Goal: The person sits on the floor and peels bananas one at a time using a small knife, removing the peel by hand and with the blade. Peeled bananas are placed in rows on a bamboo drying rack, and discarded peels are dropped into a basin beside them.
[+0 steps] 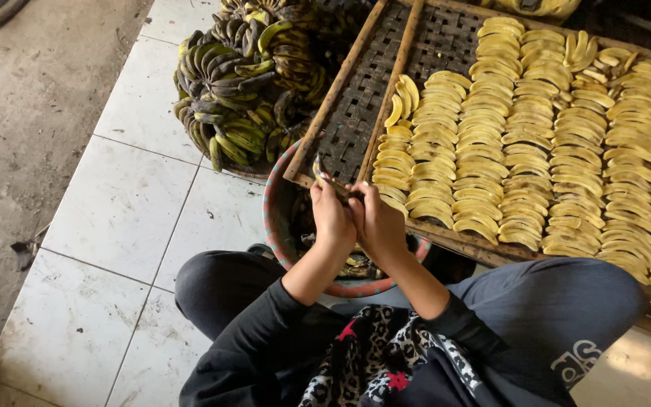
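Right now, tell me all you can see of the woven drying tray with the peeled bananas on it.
The woven drying tray is a flat dark lattice, seemingly split bamboo, framed by pale wooden slats. It lies tilted across the view, its near corner over a round red-rimmed basin. Rows of peeled bananas cover its right part; the left strip is bare. The left hand and right hand work at its near edge.

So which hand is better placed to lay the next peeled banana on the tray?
Probably the right hand: it is nearer the rows of peeled bananas on the tray. The left hand is over the basin.
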Tool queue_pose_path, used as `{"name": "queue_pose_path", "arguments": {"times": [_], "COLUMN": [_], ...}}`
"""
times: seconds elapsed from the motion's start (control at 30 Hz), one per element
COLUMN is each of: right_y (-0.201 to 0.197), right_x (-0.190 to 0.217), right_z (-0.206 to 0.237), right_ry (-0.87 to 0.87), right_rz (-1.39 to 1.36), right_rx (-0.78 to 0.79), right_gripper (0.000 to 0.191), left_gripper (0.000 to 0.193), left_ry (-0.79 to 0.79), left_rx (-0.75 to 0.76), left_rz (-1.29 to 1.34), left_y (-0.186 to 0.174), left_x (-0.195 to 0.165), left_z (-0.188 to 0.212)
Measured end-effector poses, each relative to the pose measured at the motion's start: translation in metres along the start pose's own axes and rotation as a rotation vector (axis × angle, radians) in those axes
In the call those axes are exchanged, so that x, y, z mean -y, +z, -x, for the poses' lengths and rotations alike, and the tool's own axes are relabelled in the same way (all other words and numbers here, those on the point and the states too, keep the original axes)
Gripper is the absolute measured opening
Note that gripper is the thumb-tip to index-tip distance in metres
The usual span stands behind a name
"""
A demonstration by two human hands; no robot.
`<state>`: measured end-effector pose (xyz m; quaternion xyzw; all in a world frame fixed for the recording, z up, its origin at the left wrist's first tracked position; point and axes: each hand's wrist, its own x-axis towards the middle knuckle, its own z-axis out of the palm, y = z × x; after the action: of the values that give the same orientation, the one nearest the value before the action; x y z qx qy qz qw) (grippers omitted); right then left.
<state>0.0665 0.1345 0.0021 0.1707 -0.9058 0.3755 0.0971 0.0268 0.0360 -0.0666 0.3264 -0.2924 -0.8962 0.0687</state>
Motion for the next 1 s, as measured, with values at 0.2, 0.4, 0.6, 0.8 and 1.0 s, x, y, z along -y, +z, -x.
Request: {"name": "queue_pose_path", "arguments": {"times": [0.2,0.4,0.6,0.8,1.0], "right_y": [-0.022,-0.060,-0.065,0.007,0.035], "right_x": [0.013,0.022,0.020,-0.007,-0.013], "right_z": [-0.039,-0.056,-0.045,-0.034,-0.028], "right_ry": [-0.085,-0.118,-0.125,-0.047,0.201], "right_rz": [-0.064,0.121,0.074,-0.210,-0.731], "right_rx": [0.200,0.283,0.245,0.162,-0.115], "right_gripper": [0.022,0.022,0.025,0.047,0.041], "left_gripper": [0.028,0.035,0.033,0.033,0.031], "left_ry": [-0.192,-0.151,0.179,0.170,0.468], "left_rx": [0.525,0.717,0.232,0.304,0.509], "left_rz": [-0.043,-0.592,-0.887,-0.543,-0.587], "left_y": [-0.007,-0.075,-0.093,-0.047,-0.014], "left_x": [-0.057,-0.062,-0.067,-0.077,-0.069], "left_z": [-0.026,-0.060,-0.073,-0.022,0.009]}}
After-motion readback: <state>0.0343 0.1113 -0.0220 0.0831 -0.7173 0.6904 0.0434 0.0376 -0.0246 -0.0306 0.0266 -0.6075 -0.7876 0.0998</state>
